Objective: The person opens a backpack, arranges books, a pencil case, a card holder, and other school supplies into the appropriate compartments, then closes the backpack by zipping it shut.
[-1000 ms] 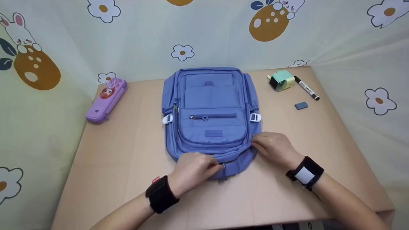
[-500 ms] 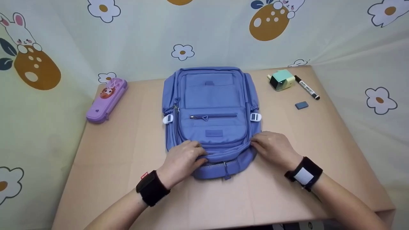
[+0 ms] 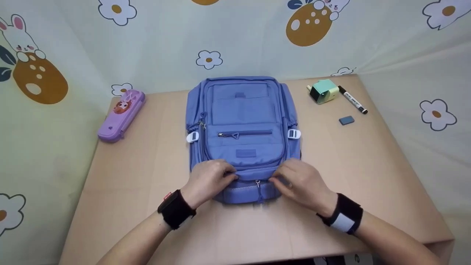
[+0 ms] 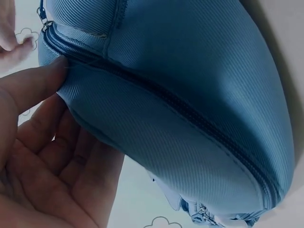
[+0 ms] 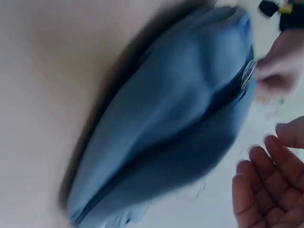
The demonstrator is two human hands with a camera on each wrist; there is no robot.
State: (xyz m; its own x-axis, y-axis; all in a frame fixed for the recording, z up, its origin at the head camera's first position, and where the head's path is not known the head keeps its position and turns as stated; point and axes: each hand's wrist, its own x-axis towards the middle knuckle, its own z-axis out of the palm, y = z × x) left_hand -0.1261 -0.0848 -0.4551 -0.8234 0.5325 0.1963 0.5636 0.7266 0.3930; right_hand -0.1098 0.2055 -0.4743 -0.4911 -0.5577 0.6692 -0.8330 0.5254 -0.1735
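A blue backpack [image 3: 243, 114] lies front side up, its lower end toward me. My left hand [image 3: 209, 180] pinches the fabric edge beside the main zipper [image 4: 161, 92], thumb on top and fingers beneath. The zipper slider [image 3: 258, 182] sits at the middle of the near end, its pull cord [image 3: 260, 195] hanging down. Right of that slider is my right hand [image 3: 303, 184]; in the right wrist view its loosely bent fingers [image 5: 263, 166] stand apart from the fabric. Along the stretch seen in the left wrist view, the zipper's teeth are joined.
A purple pencil case [image 3: 121, 116] lies on the table [image 3: 147, 176] at the left. Toward the back right are a green and yellow pencil sharpener [image 3: 323, 91], a marker [image 3: 352, 99] and a small blue-grey eraser [image 3: 346, 120]. A patterned cloth [image 3: 250, 44] hangs behind.
My left hand has left the zipper pull and moved left to the fabric edge. My right hand has let go of the bag's right side and moved left toward the slider.
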